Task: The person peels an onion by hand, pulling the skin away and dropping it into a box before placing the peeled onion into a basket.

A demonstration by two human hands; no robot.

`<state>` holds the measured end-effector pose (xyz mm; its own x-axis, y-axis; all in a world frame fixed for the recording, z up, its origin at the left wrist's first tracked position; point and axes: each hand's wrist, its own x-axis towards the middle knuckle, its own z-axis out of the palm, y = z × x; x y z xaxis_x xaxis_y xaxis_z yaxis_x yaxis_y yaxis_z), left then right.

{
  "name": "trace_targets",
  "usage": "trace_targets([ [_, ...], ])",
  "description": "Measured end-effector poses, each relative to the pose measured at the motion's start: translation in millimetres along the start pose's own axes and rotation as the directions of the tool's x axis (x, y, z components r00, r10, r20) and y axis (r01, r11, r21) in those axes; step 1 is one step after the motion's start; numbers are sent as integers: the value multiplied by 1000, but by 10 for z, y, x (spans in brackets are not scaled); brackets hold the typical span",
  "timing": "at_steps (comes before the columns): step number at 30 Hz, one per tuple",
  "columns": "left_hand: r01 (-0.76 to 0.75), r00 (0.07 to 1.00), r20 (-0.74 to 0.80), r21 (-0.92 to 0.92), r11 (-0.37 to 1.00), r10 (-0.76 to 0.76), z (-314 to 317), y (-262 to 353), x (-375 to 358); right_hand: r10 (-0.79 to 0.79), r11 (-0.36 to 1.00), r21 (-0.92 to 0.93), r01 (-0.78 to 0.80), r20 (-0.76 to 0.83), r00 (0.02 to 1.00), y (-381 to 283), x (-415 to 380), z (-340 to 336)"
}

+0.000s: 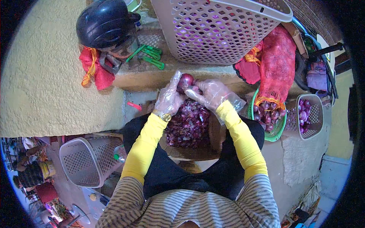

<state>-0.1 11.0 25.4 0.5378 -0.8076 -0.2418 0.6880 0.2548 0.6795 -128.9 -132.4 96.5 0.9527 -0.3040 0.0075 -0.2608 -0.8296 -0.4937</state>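
Observation:
A red onion (pixel 186 82) is held between my two gloved hands, above a cardboard box of purple onion skins (pixel 188 123). My left hand (pixel 170 97) wraps the onion from the left, its index finger stretched along the side. From the right, my right hand (pixel 213 93) has its fingers closed at the onion's lower right; whatever lies inside those fingers is too small to make out. Both hands wear clear plastic gloves over yellow sleeves. Beyond them, a large perforated basket (pixel 224 34) on the ledge holds onions.
Green-handled tools (pixel 152 55) and a dark helmet (pixel 102 24) lie on the ledge. At the right, a red mesh sack (pixel 278 60) spills onions into a green basket (pixel 279 131), beside a smaller basket (pixel 317 117). Another basket (pixel 81 163) stands at the left.

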Motion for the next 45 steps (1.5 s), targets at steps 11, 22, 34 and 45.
trace_targets([
  [11,-131,991,-21,92,987,133,54,80,-38,-171,959,-185,217,238,956,-37,-71,-14],
  [22,-206,974,10,433,877,224,-432,-106,97,-105,972,-174,155,267,958,-13,-39,-75],
  [34,-35,999,-8,112,993,37,-16,78,50,471,613,556,-561,314,825,243,30,-20],
  [45,21,980,-183,-306,952,-81,120,241,-4,172,172,945,-280,251,953,312,-66,190],
])
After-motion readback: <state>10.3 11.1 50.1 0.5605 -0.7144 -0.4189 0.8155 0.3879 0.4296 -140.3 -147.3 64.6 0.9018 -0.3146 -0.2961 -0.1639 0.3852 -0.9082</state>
